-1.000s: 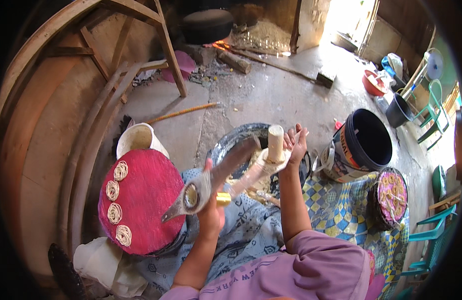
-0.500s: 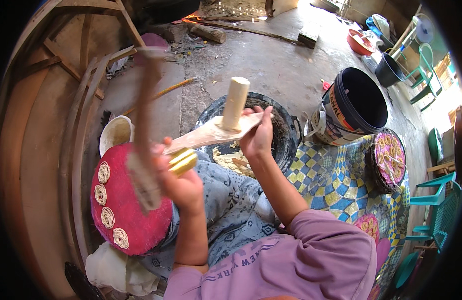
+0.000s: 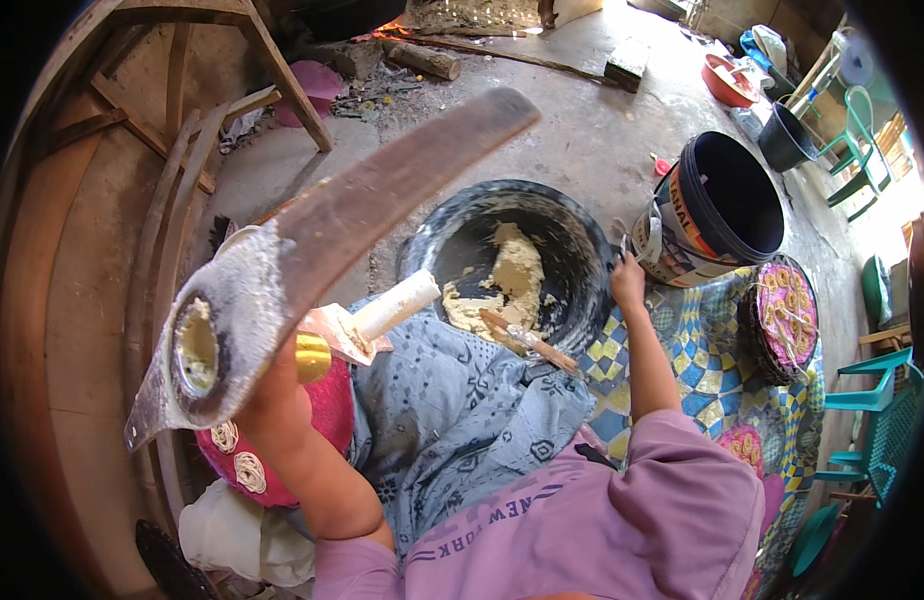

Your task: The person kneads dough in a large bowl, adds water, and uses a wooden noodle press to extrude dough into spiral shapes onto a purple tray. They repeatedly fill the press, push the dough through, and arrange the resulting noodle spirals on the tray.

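Observation:
My left hand (image 3: 272, 385) is raised at the left, closed around a two-part wooden dough press. Its dark wooden paddle (image 3: 382, 190) has a flour-dusted end with a metal-ringed hole that has dough inside. Under the paddle, a gold-coloured tube (image 3: 313, 358) shows by the hand. The other part, a pale piece with a round peg (image 3: 397, 305), juts out to the right. My right hand (image 3: 627, 280) is closed at the right rim of a black basin (image 3: 447, 215), its fingers partly hidden. Pale dough (image 3: 517, 270) lies in the basin, with a wooden-handled tool (image 3: 532, 342) across its near edge.
A round pink board (image 3: 327, 420) with coiled noodle nests lies at my left. A black bucket (image 3: 717, 205) stands beyond my right hand, near a basket (image 3: 787, 320) of pink-lined coils. Wooden framing (image 3: 177, 200) stands left; a fire (image 3: 387, 30) burns at the back.
My right hand has let go of the pegged piece and moved right to the basin's rim. My left hand has moved left with both press parts, and the paddle has swung to point up and right.

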Motion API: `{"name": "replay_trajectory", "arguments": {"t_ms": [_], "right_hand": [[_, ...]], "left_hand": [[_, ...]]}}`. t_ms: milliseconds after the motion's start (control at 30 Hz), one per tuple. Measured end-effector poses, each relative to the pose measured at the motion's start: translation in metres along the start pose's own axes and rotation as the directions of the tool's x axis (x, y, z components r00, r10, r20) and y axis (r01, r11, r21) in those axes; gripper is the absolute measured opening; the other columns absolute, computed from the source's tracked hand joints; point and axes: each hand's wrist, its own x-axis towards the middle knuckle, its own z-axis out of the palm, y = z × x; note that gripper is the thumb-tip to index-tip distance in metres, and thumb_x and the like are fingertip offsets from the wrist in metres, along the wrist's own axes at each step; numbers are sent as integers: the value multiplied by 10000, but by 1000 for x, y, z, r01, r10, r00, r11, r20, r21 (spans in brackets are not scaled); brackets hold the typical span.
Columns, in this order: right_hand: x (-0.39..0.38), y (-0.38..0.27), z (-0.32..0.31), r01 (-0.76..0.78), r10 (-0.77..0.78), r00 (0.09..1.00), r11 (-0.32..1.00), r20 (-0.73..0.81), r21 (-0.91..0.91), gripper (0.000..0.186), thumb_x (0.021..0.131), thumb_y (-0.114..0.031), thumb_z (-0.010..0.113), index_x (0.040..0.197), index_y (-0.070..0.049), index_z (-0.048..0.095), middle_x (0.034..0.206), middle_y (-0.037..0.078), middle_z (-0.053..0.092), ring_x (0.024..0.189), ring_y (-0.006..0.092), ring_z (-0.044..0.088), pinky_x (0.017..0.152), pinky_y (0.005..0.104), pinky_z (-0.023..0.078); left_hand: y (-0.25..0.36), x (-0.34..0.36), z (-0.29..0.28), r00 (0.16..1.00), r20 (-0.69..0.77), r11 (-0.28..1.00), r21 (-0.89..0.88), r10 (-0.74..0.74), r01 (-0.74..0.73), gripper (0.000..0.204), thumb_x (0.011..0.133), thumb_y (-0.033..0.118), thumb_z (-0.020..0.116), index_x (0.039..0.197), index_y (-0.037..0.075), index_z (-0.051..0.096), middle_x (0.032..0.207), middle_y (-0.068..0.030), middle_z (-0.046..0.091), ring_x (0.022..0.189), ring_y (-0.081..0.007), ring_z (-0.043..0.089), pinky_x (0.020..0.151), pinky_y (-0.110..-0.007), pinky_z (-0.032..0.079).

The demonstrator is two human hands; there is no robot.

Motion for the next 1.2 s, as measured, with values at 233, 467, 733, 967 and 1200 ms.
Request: {"name": "replay_trajectory", "arguments": {"t_ms": [233, 467, 733, 967, 1200], "right_hand": [[-19, 13, -36, -211, 205, 977, 968, -61, -132, 274, 952, -237, 515, 1126, -32, 566, 1009, 293, 642, 959, 483, 600, 795, 555, 449], [-102, -91, -19, 550, -464, 818, 804, 339, -226, 397, 778, -370, 725, 1027, -62, 689, 1092, 169, 631, 959, 331, 612, 812, 464, 465], [-197, -179, 57, -292, -483, 248, 789, 840, 540, 809, 975, -650, 217, 1494, -35, 296, 1540, 172, 293, 1445, 293, 227, 1178, 383, 165], [-176, -220, 117, -465, -106, -77, 883, 991, 58, 826, 950, -679, 296, 1436, -19, 401, 1480, 189, 389, 1368, 311, 372, 1126, 399, 285], [-143, -196, 55, -123, -278, 402, 928, 872, 352, 543, 956, -494, 505, 1207, -32, 641, 1153, 215, 659, 1058, 334, 635, 923, 403, 486]], "left_hand": [[-18, -12, 17, 977, 210, 985, -162, -30, 66, 495, 804, -19, 695, 1268, -32, 522, 1235, -120, 585, 1098, -207, 588, 942, -338, 480], [-41, -16, 48, 973, 225, 997, -72, 49, -34, 464, 803, 27, 709, 1229, -34, 536, 1197, -101, 584, 1055, -190, 581, 932, -341, 465], [-40, -15, 47, 958, 261, 993, -20, 119, -118, 444, 818, 48, 698, 1226, -31, 542, 1185, -98, 588, 1044, -190, 580, 926, -343, 463], [-39, -21, 48, 957, 254, 984, 69, 142, -164, 448, 815, 44, 720, 1222, -32, 552, 1200, -99, 588, 1078, -197, 564, 958, -344, 441], [-46, -10, 50, 964, 207, 978, 89, 169, -190, 720, 738, 58, 808, 1342, -35, 429, 1281, -133, 546, 1198, -232, 515, 1062, -381, 365]]}}
